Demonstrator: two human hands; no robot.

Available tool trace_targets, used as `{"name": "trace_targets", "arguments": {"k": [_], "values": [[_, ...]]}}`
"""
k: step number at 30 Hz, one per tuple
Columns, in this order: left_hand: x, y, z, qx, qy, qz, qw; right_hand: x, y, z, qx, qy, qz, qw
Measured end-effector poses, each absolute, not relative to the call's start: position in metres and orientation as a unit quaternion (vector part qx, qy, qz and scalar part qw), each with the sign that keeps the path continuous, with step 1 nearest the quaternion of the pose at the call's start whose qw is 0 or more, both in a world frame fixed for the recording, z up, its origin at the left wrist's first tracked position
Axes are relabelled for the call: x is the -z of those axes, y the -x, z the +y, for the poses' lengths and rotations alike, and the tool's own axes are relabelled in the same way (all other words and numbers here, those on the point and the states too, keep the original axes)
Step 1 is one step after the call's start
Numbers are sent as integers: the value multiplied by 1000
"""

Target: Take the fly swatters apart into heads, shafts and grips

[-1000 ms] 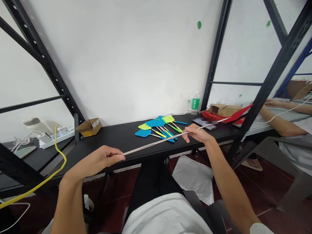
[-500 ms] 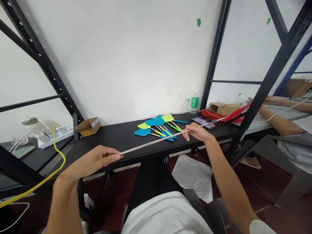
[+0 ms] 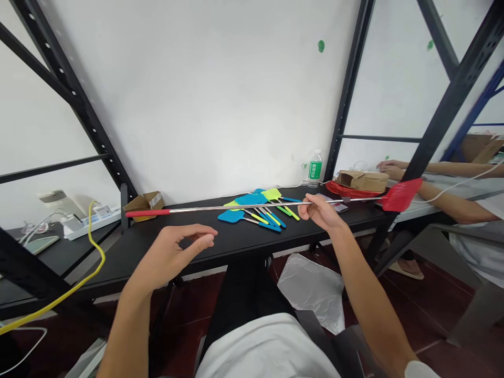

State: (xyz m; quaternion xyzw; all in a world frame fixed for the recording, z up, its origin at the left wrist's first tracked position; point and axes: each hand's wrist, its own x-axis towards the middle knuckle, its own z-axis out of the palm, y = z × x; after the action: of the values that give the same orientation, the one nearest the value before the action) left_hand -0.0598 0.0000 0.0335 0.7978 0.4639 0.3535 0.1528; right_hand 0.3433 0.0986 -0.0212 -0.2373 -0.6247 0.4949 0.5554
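Head view: right hand (image 3: pixel 319 214) grip clamps a level fly swatter (image 3: pixel 197 209), mesh (image 3: pixel 401 195) pointing right; left hand (image 3: pixel 172 254) open.

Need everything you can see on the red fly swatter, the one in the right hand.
The fly swatter has a red grip at its left end, a long, thin shaft that looks like polished metal, and a red plastic mesh head at the right end. It runs roughly level across the view over the black table, pinched in the fingers of the right hand. The left hand is not touching it.
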Motion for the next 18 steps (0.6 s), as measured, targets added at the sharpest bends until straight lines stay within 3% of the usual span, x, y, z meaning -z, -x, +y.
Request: {"name": "trace_targets", "arguments": {"k": [7, 14, 18], "values": [[-5, 59, 39, -404, -779, 398, 266, 22, -327, 97, -510, 203, -646, 530], [-6, 49, 39, -563, -635, 326, 416, 20, -323, 93, -518, 177, -662, 512], [-13, 52, 35, -642, -565, 314, 413, 20, -329, 93, -513, 174, -660, 520]]}}
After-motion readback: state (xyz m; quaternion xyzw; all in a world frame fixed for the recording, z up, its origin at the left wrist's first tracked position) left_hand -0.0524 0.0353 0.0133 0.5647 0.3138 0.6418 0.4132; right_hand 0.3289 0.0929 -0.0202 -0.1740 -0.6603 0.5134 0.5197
